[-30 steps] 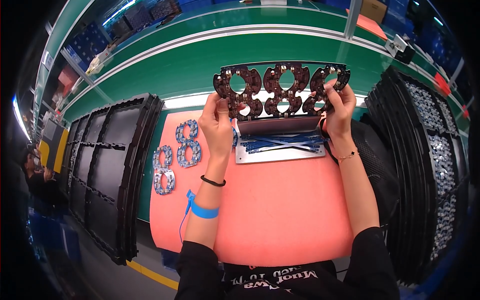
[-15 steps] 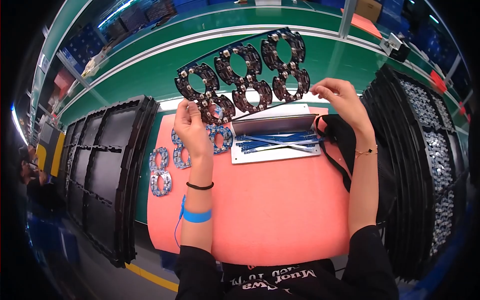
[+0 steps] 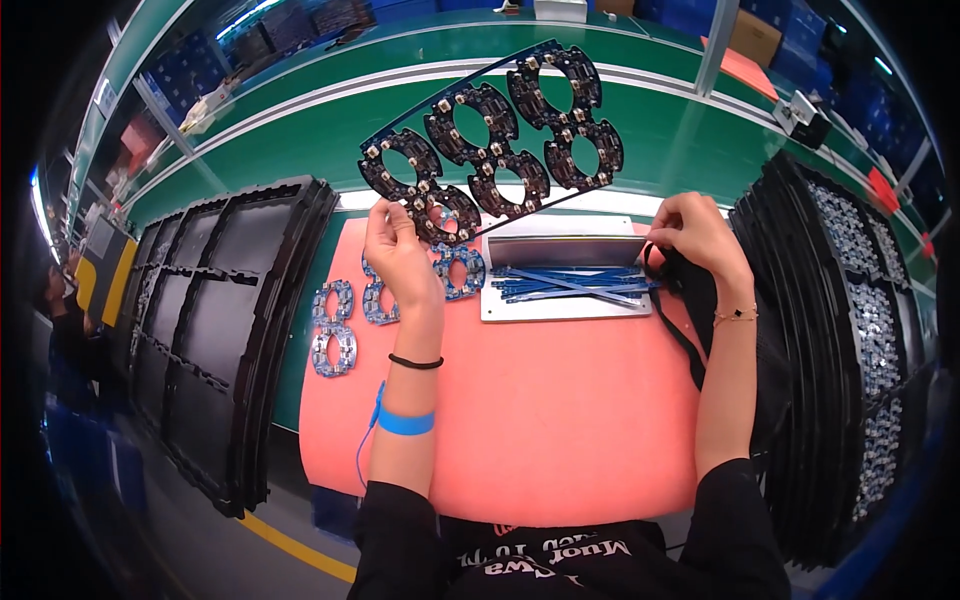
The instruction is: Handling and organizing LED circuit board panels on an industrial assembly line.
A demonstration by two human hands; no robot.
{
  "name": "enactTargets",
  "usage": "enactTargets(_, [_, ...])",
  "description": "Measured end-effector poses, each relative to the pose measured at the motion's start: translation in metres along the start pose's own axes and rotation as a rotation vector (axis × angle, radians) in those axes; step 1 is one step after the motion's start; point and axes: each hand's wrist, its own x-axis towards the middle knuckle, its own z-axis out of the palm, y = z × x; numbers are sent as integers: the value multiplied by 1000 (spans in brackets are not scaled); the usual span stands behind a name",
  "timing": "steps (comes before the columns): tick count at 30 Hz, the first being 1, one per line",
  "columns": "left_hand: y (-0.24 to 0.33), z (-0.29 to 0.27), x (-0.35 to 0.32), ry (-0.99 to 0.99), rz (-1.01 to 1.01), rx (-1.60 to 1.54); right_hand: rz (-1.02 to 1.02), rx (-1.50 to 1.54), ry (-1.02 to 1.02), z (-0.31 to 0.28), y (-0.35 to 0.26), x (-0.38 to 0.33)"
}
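Since half a second ago the right hand has come off the dark circuit panel and dropped to the black bag at the right edge of the pink mat, where its fingers curl around the bag's rim. Only the left hand holds the panel now, pinching its lower left corner between thumb and fingers; the panel, a sheet of ring-shaped boards, stands tilted in the air above the far edge of the mat, raised higher on its right side than before.

Behind the mat lies a shallow white tray holding loose blue strips crossed over one another. Stacked black trays stand on the green desk at the left, their compartments dark. At the right another stack of black trays holds many small ring boards. Separated blue ring boards lie in pairs just left of the left wrist, unchanged, with one more pair under the panel.
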Motion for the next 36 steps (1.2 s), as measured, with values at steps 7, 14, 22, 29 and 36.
enactTargets(7, [1,-4,1,119,2,-21,-221,71,193,-51,-23,-32])
enactTargets(14, [-1,5,-2,120,16,-6,-216,74,423,-82,-77,-95])
enactTargets(22, [-22,-4,-1,222,-168,-238,-911,323,176,22,-214,-79])
enactTargets(29, [-24,-14,1,149,20,-150,-890,366,-18,42,-205,-59])
enactTargets(36, [-2,9,-7,113,-8,-28,-29,519,-144,-8,-51,-30])
